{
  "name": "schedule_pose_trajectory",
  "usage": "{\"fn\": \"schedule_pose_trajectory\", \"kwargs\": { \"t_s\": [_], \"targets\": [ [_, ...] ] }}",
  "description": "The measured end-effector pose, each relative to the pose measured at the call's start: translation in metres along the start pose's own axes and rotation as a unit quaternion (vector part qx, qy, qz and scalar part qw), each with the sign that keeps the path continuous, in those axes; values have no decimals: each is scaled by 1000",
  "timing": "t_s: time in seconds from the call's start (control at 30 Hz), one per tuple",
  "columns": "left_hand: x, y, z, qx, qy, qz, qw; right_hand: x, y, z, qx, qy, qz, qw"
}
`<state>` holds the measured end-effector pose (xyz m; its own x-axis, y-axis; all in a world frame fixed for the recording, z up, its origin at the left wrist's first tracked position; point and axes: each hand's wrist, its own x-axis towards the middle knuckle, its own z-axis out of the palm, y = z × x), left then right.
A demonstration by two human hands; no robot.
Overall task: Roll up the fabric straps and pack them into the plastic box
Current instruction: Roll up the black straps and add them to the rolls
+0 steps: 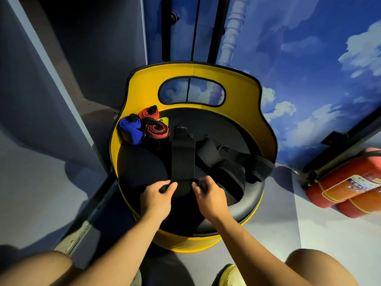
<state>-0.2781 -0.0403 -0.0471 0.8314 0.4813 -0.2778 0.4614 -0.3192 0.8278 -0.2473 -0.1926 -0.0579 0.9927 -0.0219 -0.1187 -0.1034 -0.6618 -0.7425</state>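
A long black fabric strap (183,156) lies flat along the black seat (216,122) of a yellow barrel chair. My left hand (157,196) and my right hand (208,196) both pinch its near end, which is folded over into the start of a roll. Three rolled straps stand at the seat's back left: a blue one (131,129), a red-and-black one (157,132) and a red one (148,112) behind them. More loose black straps (243,166) lie in a heap on the seat's right side. No plastic box is in view.
The chair's yellow backrest (243,85) curves round the seat's far side. Two red fire extinguishers (342,186) lie on the floor at the right. A grey cabinet panel (41,100) stands close on the left, a sky-painted wall behind. My knees frame the bottom edge.
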Motion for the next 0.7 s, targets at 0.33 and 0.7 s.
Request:
{"fn": "schedule_pose_trajectory", "kwargs": {
  "t_s": [0.33, 0.7],
  "targets": [
    [27, 4, 9, -58, 18, -5, 998, 16, -1, 10, 51, 100, -24, 993],
    [10, -10, -1, -19, -99, 18, 995, -2, 5, -4, 7, -55, -56, 997]
  ]
}}
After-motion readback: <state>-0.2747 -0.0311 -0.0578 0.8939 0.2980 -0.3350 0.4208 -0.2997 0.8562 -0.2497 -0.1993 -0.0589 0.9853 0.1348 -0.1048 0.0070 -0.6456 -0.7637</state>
